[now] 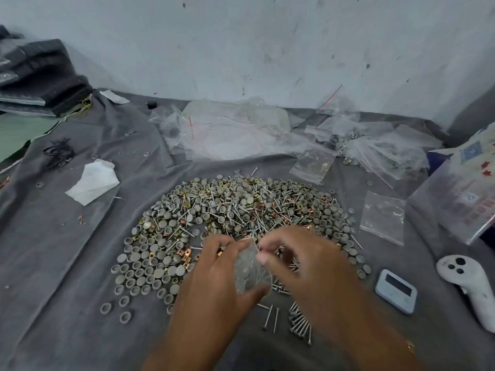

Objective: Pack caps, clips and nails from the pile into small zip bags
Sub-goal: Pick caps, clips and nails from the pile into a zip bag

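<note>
A wide pile (235,210) of grey round caps, brass clips and steel nails spreads over the grey cloth (67,263). Over its near edge, both hands hold one small clear zip bag (250,271) with nails showing inside. My left hand (217,279) grips the bag from the left and underneath with fingers and thumb. My right hand (302,261) pinches the bag's top edge; it is motion-blurred. A small heap of loose nails (298,321) lies just below the hands.
Empty zip bags (227,132) lie heaped at the back, filled ones (385,151) at the back right, single bags (383,216) to the right. A white tissue (92,183), a blue timer (396,290) and a white controller (471,285) flank the pile.
</note>
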